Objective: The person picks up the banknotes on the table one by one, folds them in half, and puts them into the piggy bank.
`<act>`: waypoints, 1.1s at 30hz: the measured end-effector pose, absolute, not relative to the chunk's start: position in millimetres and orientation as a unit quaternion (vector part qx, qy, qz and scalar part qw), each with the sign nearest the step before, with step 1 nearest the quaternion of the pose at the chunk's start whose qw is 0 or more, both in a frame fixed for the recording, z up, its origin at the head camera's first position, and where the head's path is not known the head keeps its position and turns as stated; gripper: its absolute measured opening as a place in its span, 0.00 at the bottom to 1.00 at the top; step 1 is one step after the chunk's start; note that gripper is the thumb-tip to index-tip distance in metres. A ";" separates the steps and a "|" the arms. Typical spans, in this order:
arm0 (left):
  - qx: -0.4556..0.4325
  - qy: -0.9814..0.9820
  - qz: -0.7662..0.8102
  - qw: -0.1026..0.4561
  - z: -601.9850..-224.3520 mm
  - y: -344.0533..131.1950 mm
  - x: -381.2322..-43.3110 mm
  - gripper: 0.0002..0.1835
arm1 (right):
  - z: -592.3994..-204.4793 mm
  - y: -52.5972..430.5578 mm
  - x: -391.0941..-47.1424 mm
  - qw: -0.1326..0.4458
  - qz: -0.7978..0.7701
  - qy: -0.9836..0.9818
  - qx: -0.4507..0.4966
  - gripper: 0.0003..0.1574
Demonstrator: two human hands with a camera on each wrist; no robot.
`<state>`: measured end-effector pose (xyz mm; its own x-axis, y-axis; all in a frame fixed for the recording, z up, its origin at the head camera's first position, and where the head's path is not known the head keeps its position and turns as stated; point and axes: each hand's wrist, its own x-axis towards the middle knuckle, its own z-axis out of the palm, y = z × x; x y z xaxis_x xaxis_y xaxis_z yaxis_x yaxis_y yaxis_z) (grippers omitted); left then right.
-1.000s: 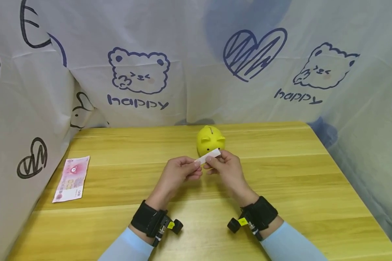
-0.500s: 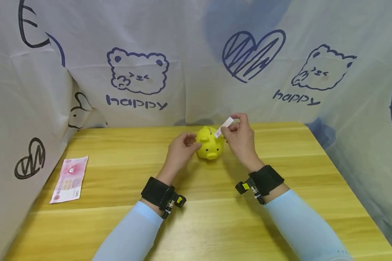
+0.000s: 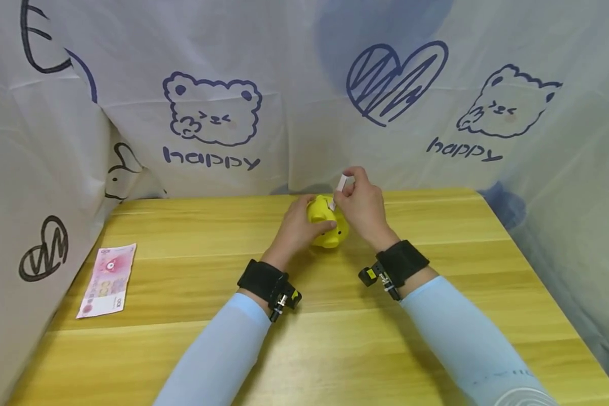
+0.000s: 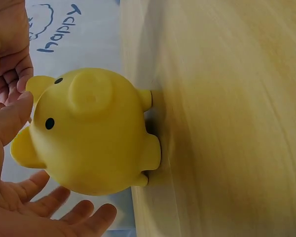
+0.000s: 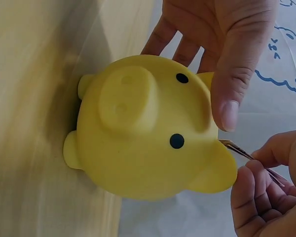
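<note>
A yellow piggy bank (image 3: 330, 241) stands upright on its feet near the back of the table. My left hand (image 3: 300, 224) holds it from the side, thumb over the head and fingers along its flank. Between the thumb and fingers of my right hand (image 3: 364, 207), a narrow folded banknote (image 3: 342, 182) is pinched. The note slants down to the slot on the pig's back. Seen in the right wrist view, several thin layers of the note (image 5: 241, 151) show edge-on, its lower end hidden behind the pig's ear (image 5: 217, 170).
A pink banknote (image 3: 106, 281) lies flat at the left of the wooden table (image 3: 335, 349). White cloth (image 3: 304, 113) with blue bear and heart drawings hangs close behind the table and along both sides.
Both hands have moved forward from in front of the piggy bank to it. The left hand has taken hold of the pig, and the right has brought the folded banknote to the slot.
</note>
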<state>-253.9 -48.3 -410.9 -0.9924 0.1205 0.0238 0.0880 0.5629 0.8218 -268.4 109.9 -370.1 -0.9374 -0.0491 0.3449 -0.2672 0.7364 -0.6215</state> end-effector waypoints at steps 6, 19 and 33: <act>0.049 0.879 0.474 0.028 -410.4 -47.0 -252.8 0.42 | -367.8 104.0 -274.4 0.148 0.327 -0.929 0.091 0.27; 0.031 0.880 0.471 0.057 -409.1 -44.1 -252.1 0.41 | -368.4 104.3 -279.4 0.175 0.307 -0.928 0.115 0.23; 0.030 0.878 0.475 0.056 -410.6 -46.7 -252.4 0.41 | -363.9 97.0 -280.1 0.175 0.294 -0.931 0.130 0.23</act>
